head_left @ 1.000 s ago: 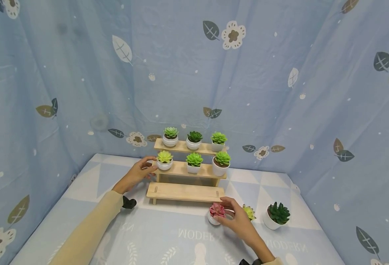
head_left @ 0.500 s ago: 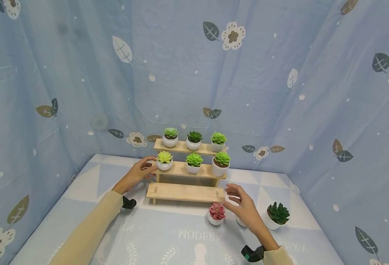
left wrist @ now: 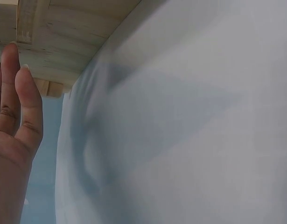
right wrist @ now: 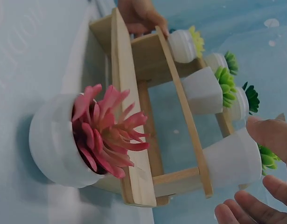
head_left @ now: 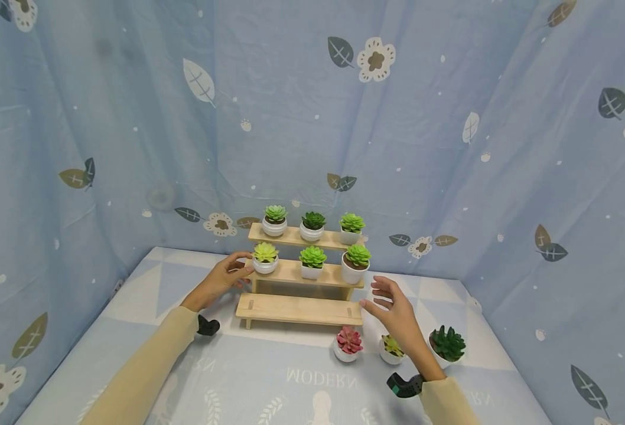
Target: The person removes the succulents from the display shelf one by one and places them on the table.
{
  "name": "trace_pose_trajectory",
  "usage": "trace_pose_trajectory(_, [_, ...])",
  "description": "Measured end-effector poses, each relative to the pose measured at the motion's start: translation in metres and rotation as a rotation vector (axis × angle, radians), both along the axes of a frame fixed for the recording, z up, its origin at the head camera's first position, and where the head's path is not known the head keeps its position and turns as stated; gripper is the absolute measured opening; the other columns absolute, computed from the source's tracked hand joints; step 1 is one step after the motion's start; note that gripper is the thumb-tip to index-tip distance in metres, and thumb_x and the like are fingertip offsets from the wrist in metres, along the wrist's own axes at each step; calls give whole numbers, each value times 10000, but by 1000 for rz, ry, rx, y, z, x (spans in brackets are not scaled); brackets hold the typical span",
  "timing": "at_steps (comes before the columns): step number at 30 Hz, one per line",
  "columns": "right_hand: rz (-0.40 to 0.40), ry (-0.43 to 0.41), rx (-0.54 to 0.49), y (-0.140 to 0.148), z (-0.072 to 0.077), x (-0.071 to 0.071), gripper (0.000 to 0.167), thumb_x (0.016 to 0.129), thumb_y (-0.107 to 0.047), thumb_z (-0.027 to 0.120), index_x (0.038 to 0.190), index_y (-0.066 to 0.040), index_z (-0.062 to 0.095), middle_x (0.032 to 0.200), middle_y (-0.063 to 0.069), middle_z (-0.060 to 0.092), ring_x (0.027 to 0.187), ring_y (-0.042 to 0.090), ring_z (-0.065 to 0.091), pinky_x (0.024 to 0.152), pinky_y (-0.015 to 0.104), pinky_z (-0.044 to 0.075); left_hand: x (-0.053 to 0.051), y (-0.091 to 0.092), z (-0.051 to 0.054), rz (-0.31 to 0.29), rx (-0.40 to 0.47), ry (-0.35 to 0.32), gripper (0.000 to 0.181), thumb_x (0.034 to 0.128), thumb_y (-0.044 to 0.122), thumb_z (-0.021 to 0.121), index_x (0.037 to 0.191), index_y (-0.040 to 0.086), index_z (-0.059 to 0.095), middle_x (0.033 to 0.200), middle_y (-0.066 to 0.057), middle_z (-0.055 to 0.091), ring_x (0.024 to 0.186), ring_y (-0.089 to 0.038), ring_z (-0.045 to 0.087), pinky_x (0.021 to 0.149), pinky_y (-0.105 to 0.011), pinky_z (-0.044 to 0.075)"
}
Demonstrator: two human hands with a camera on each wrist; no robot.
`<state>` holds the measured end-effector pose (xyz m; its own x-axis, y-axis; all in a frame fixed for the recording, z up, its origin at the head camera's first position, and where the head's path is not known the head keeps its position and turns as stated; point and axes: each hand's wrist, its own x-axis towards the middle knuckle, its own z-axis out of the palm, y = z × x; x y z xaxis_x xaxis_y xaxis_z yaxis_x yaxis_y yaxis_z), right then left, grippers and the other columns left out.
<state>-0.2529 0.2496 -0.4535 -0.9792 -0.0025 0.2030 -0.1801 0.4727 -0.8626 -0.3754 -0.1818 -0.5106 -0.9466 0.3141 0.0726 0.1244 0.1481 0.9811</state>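
Note:
A three-tier wooden stand holds small potted succulents on its upper two tiers. My left hand rests at the left end of the middle tier, beside a yellow-green succulent; in the left wrist view its visible fingers are fairly straight by the wood. My right hand hovers right of the stand with spread fingers and holds nothing. In the right wrist view it is near the white pot at the middle tier's right end. A pink succulent in a white pot stands before the bottom tier.
On the table right of the pink succulent stand a yellow-green potted succulent, partly behind my right wrist, and a dark green one. A blue patterned curtain surrounds the table at the back and sides.
My right hand has let go of the pink succulent and moved up and right, towards the middle tier's right end. The pink succulent stays on the table; the left hand keeps its place.

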Motion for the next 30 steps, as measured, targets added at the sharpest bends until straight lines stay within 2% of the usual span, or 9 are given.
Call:
trace_pose_trajectory(7, [-17, 4, -14, 1, 1, -13, 769, 909, -326, 826, 1526, -119, 416, 1435, 134, 523, 1317, 317, 528, 1087, 465, 464, 0, 0, 1, -8, -6, -5, 639, 978, 450, 708, 1507, 197, 454, 1292, -233, 544, 1102, -490, 634, 893, -612, 523])
trace_pose_trajectory(15, [-20, 21, -14, -3, 4, -30, 852, 883, -396, 840, 1552, -117, 393, 1452, 152, 512, 1309, 322, 527, 1076, 478, 471, 0, -1, 1, 7, -20, -3, 630, 990, 436, 701, 1513, 191, 449, 1286, -227, 552, 1077, -449, 655, 885, -591, 533])
trace_pose_trajectory(22, [-25, 19, -44, -6, 8, -44, 961, 853, -459, 851, 1592, -140, 327, 1456, 131, 505, 1301, 331, 534, 1069, 486, 469, 1, 0, 1, 9, -13, -8, 626, 996, 415, 698, 1518, 182, 445, 1278, -228, 559, 1084, -460, 651, 903, -620, 515])
trace_pose_trajectory(30, [-18, 0, -61, -12, 8, -57, 994, 850, -458, 854, 1607, -137, 297, 1472, 160, 471, 1304, 335, 516, 1064, 480, 474, 0, 0, 3, 12, -16, -22, 597, 989, 411, 706, 1497, 212, 464, 1269, -210, 566, 1075, -438, 661, 897, -610, 521])
